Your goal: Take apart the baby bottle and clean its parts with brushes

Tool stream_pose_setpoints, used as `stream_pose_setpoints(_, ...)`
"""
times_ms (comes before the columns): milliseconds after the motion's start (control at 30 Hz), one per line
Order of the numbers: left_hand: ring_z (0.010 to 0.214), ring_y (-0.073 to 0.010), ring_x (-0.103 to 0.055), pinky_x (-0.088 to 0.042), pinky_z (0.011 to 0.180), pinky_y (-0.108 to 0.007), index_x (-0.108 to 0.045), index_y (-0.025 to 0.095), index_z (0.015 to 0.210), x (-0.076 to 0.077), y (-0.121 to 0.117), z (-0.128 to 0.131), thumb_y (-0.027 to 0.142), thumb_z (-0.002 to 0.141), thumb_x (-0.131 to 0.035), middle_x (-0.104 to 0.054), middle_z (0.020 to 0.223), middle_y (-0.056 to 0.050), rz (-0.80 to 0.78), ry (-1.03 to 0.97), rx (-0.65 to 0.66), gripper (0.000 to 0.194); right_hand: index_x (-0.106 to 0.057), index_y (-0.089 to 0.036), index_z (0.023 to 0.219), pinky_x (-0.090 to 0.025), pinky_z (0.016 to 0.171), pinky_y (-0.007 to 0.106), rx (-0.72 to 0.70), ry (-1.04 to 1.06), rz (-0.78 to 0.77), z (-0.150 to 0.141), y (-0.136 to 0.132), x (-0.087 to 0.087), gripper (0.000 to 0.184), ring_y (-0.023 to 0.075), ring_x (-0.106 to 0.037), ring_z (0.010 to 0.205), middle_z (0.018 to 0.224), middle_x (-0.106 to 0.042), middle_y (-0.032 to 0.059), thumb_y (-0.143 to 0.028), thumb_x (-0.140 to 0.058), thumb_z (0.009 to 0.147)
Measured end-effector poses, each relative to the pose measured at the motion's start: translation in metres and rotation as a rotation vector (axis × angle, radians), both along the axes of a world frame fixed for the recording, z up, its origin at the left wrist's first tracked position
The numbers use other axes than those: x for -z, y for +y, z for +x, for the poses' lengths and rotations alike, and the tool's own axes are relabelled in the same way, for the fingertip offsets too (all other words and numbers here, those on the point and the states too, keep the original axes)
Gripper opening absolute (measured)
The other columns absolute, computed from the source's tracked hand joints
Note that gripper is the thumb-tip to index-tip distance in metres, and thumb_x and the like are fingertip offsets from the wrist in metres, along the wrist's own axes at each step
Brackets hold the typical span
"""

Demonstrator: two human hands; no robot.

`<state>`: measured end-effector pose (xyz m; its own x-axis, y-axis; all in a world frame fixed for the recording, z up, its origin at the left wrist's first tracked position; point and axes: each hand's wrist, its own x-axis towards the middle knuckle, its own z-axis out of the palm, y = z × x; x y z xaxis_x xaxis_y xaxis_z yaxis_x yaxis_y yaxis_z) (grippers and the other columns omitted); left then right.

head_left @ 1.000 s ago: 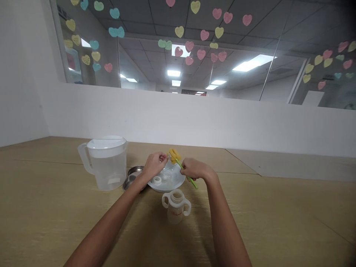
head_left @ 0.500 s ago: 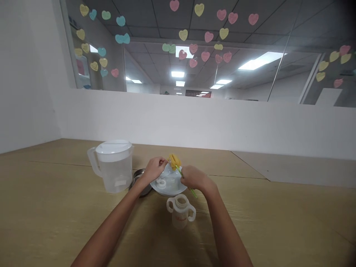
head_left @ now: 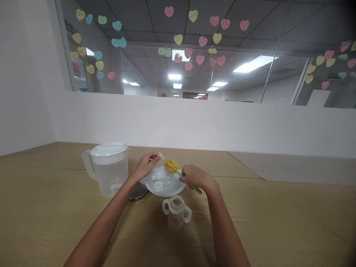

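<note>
My left hand [head_left: 145,165] is closed in a pinch on a small translucent bottle nipple [head_left: 161,156], above the back left of a pale bowl [head_left: 168,193]. My right hand [head_left: 194,176] grips the green handle of a bottle brush [head_left: 171,166]; its yellow sponge head hangs over the bowl, just right of the nipple and apart from it. Inside the bowl lie a white collar ring [head_left: 158,185] and a clear, rounded piece [head_left: 160,172] that may be a cap. In front of the bowl stands an uncapped baby bottle [head_left: 176,219] with two handles, upright.
A lidded clear pitcher [head_left: 109,174] stands left of the bowl, its handle to the left. Between them a round metal dish or lid [head_left: 138,191] lies partly behind my left forearm. Behind the wooden table [head_left: 278,222] rises a white wall [head_left: 194,126].
My left hand has moved slightly left and up with the nipple, away from the brush. The sponge head has come down and left, so the brush handle lies flatter. The view has shifted slightly.
</note>
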<state>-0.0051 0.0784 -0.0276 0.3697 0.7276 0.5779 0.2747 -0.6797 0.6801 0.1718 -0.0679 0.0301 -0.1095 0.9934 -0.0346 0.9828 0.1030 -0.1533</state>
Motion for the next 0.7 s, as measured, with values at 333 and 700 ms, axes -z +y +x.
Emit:
stream_pose_setpoints(333,0.079,-0.0183,-0.061,-0.046,0.071,-0.028,-0.065,0.015,0.086,-0.002,-0.014,0.017,0.042,0.071,-0.06,-0.067,0.086,-0.007,-0.025,-0.068,0.12,0.032,-0.052,-0.012,0.047,-0.029,0.045,0.018,-0.174,0.154,-0.071,-0.007,0.008,0.001,0.031,0.0071,-0.04,0.042,0.045,-0.052,0.0012,-0.019,-0.044,0.076)
stream_pose_setpoints(700,0.078,-0.0172,-0.061,-0.047,0.073,-0.028,-0.065,0.012,0.084,-0.006,-0.029,0.024,0.035,0.068,-0.065,-0.067,0.086,-0.008,-0.2,-0.167,0.262,0.028,-0.066,-0.005,0.07,-0.031,0.045,0.02,-0.116,0.097,-0.067,-0.007,0.023,0.012,0.03,0.0093,-0.048,0.043,0.062,-0.064,0.01,-0.019,-0.04,0.079)
